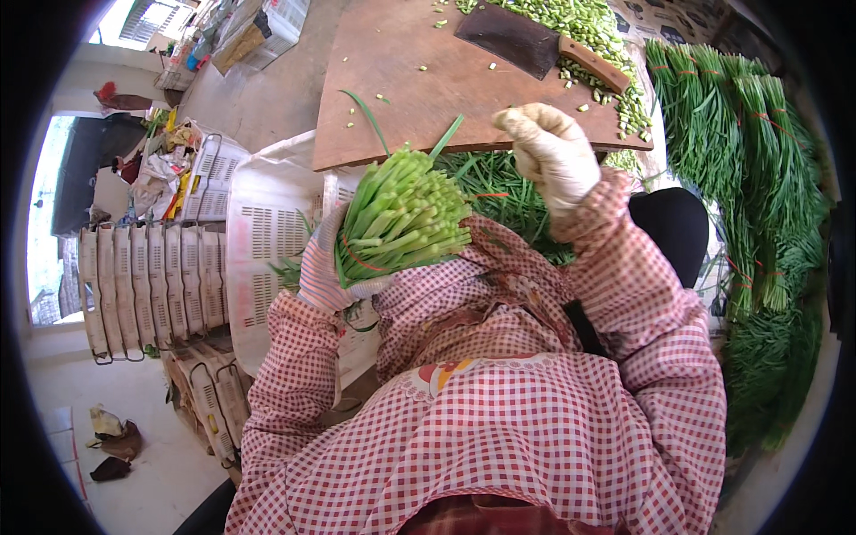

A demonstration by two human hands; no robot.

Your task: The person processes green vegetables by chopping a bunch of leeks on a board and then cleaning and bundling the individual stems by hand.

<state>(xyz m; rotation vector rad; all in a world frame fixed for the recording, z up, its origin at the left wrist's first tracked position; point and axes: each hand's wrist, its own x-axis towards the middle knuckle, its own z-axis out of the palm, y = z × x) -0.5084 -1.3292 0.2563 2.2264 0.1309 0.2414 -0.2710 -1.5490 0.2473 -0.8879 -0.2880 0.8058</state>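
My left hand (323, 267), in a striped knit glove, grips a thick bundle of green leafy stalks (408, 214), cut ends facing up and to the right, with a red band around it. To its right my right hand (552, 150), in a stained pale glove, is raised with curled fingers near the board's edge; whether something small is pinched in it cannot be told. A cleaver (511, 40) with a wooden handle lies on the brown wooden board (401, 87), beside a heap of chopped green stalk pieces (588, 20).
A white plastic crate (267, 254) stands at my left, beyond it a row of stacked crates (154, 287) and a crate of litter (217, 167). Loose green leaves (501, 194) lie below the board's edge. Banded green bundles (769, 167) are piled along the right.
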